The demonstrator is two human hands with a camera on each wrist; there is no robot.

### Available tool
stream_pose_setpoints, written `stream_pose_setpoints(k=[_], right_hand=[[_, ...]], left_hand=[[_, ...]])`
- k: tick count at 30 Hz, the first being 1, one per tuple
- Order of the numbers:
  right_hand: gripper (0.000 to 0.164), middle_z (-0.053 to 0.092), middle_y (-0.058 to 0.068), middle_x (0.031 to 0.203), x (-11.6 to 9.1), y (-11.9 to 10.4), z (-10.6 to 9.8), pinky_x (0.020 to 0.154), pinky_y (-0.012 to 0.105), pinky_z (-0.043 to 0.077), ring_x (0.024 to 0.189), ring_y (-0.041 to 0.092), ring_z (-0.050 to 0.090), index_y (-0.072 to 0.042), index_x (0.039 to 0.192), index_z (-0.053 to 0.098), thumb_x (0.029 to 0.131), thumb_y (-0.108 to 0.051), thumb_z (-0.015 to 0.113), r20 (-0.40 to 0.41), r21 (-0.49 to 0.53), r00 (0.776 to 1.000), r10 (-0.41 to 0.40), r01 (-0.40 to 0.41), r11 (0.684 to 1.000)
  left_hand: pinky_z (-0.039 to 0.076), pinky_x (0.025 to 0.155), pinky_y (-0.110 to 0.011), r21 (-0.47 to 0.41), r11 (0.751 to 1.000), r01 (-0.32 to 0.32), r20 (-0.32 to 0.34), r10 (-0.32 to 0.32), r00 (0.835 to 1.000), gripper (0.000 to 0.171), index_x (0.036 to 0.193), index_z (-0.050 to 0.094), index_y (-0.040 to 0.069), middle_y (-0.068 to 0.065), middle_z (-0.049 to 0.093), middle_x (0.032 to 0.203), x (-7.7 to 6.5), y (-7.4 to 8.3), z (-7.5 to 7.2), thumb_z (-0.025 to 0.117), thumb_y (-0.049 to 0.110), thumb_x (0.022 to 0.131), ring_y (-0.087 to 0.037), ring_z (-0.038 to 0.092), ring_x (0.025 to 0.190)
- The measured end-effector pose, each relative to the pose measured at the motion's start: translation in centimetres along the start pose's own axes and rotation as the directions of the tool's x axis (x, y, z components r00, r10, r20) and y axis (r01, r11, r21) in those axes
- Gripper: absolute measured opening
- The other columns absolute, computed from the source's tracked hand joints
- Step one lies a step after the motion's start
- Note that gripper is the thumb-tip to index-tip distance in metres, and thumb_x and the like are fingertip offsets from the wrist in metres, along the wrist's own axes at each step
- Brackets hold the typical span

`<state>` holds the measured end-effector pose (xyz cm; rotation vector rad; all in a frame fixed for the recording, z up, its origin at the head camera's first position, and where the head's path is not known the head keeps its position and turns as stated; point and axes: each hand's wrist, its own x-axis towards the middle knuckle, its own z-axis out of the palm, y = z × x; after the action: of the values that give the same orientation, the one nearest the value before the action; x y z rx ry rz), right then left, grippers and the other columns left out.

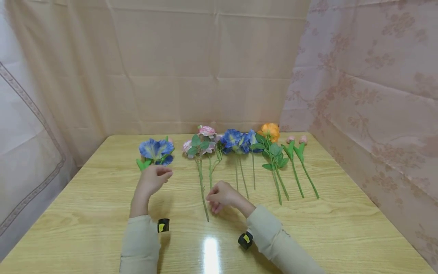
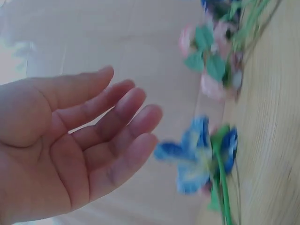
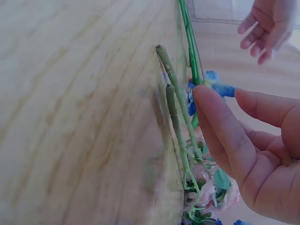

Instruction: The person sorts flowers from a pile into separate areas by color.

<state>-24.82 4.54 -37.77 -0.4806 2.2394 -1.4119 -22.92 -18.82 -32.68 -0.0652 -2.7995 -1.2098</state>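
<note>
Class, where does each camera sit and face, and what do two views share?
Head: on the head, facing forward and down at the table; left hand, right hand and sleeves show.
Left wrist: on that wrist, facing a blue flower past the left hand.
Right wrist: likewise, facing stems near the right hand; left hand beyond.
Both wrist views show pink flowers.

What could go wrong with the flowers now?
The right grip is beside the ruffled pink flowers' stems, which lie close together, so lifting one might drag another. The left grip is near the leftmost blue flower; brushing it could bend its petals.
</note>
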Motion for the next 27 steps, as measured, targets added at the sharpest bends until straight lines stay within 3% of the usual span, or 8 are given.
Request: stream_pose_setpoints(k=[5, 9, 12, 16, 20, 27], right_hand=[[0.016, 0.061, 0.018, 0.067, -0.1, 0.4, -0.1, 0.050, 0.032, 0.051, 0.049, 0.019, 0.059, 0.013, 0.086, 0.061, 0.086, -0.003, 0.056, 0.009, 0.002, 1.000, -0.017, 0.017, 1.000], [0.017, 0.061, 0.019, 0.067, -0.2, 0.6, -0.1, 0.050, 0.033, 0.051, 0.048, 0.020, 0.059, 0.013, 0.087, 0.060, 0.087, -0.002, 0.055, 0.014, 0.014, 1.000, -0.022, 0.022, 1.000], [0.017, 0.061, 0.019, 0.068, -0.1, 0.6, 0.0, 0.050, 0.033, 0.051, 0.049, 0.020, 0.059, 0.013, 0.087, 0.061, 0.087, -0.003, 0.055, 0.022, 0.012, 0.999, -0.023, 0.023, 1.000], [0.016, 0.061, 0.020, 0.068, -0.1, 0.6, 0.0, 0.051, 0.034, 0.052, 0.049, 0.021, 0.060, 0.012, 0.086, 0.061, 0.087, -0.003, 0.056, 0.030, 0.009, 0.999, -0.026, 0.026, 1.000], [0.016, 0.061, 0.020, 0.067, -0.2, 0.6, 0.0, 0.050, 0.034, 0.051, 0.050, 0.022, 0.060, 0.012, 0.086, 0.061, 0.087, -0.003, 0.056, 0.034, 0.013, 0.999, -0.029, 0.028, 1.000], [0.016, 0.061, 0.019, 0.068, -0.2, 0.6, 0.0, 0.050, 0.034, 0.051, 0.050, 0.022, 0.060, 0.011, 0.087, 0.061, 0.087, -0.004, 0.056, 0.035, 0.006, 0.999, -0.021, 0.021, 1.000]], left_hand=[[0.044, 0.073, -0.044, 0.071, 0.991, 0.112, -0.151, -0.100, 0.983, 0.024, 0.103, 0.061, -0.007, -0.023, 0.060, 0.100, 0.0, -2.4, -1.4, 0.048, 0.006, 0.087, -0.035, 0.055, 0.090], [0.044, 0.070, -0.047, 0.190, 0.960, 0.208, -0.192, -0.172, 0.966, 0.024, 0.098, 0.062, -0.007, -0.026, 0.059, 0.101, -0.1, -4.4, -1.7, 0.046, 0.003, 0.083, -0.041, 0.054, 0.090], [0.045, 0.059, -0.043, 0.257, 0.926, 0.277, -0.161, -0.242, 0.957, 0.015, 0.081, 0.061, -0.007, -0.023, 0.061, 0.084, -0.3, -5.8, -1.7, 0.051, 0.004, 0.080, -0.037, 0.056, 0.076], [0.045, 0.053, -0.040, 0.319, 0.894, 0.315, -0.092, -0.302, 0.949, 0.009, 0.066, 0.057, -0.004, -0.017, 0.058, 0.070, -0.3, -6.9, -1.6, 0.062, 0.003, 0.070, -0.031, 0.055, 0.066], [0.046, 0.056, -0.044, 0.342, 0.884, 0.318, -0.074, -0.312, 0.947, 0.015, 0.070, 0.056, -0.005, -0.020, 0.058, 0.075, -0.2, -7.5, -1.4, 0.067, 0.005, 0.067, -0.035, 0.056, 0.071], [0.045, 0.058, -0.045, 0.352, 0.872, 0.341, -0.053, -0.345, 0.937, 0.022, 0.078, 0.055, -0.006, -0.023, 0.057, 0.079, 0.0, -8.0, -1.2, 0.069, 0.009, 0.072, -0.037, 0.056, 0.075]])
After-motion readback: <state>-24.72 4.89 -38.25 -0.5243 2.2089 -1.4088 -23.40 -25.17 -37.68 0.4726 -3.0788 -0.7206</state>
